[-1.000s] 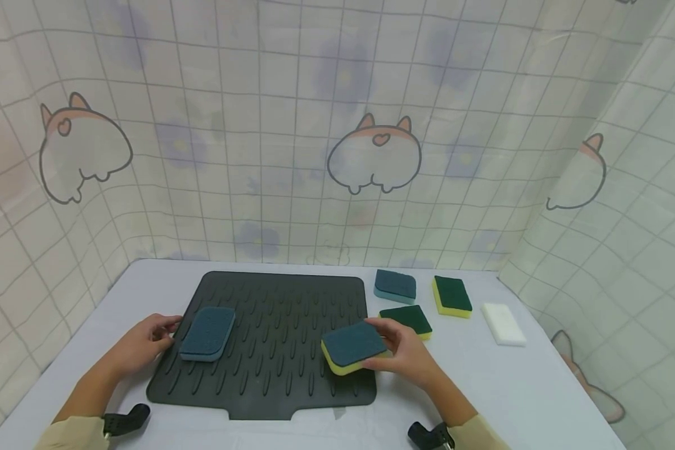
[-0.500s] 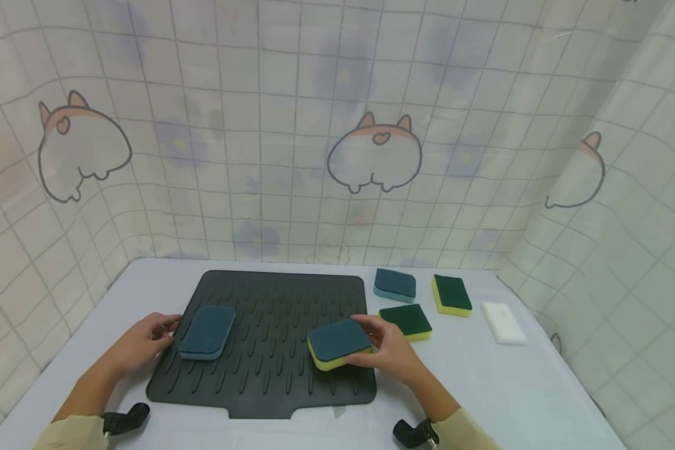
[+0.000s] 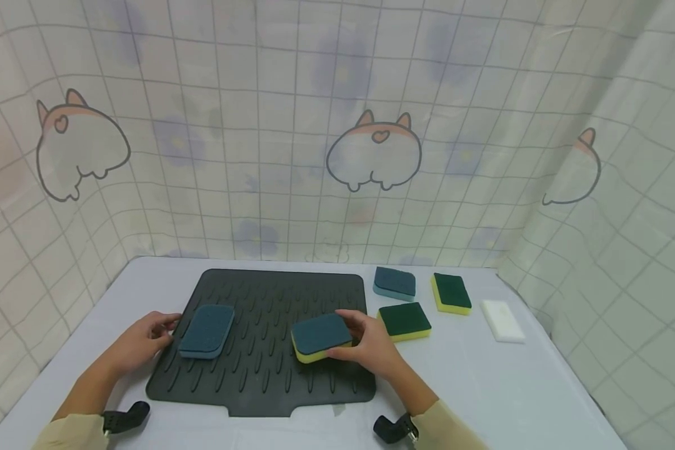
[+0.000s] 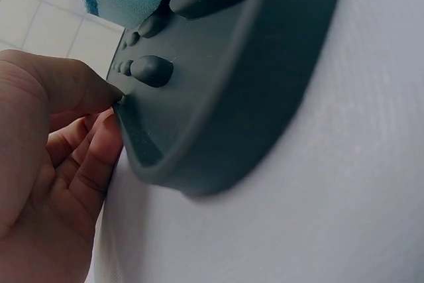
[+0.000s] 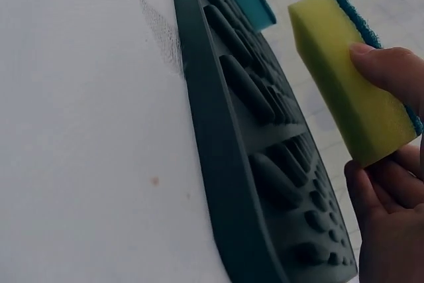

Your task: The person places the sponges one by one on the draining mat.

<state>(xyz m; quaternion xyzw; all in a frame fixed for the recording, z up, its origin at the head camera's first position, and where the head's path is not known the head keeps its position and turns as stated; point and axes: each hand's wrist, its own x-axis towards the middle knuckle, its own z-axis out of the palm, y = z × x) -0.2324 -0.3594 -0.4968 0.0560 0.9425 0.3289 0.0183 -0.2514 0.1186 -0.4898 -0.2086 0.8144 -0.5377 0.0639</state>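
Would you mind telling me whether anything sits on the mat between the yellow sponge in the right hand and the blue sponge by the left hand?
Nothing visible does. Between the yellow sponge and the blue sponge lies only bare ribbed mat.

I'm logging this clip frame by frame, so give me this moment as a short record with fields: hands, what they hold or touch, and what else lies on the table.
right hand: grips yellow sponge above the mat
left hand: fingertips at the left edge of the mat, holding nothing
on mat: blue sponge
on table, right of mat: teal sponge, two green-topped sponges, white block
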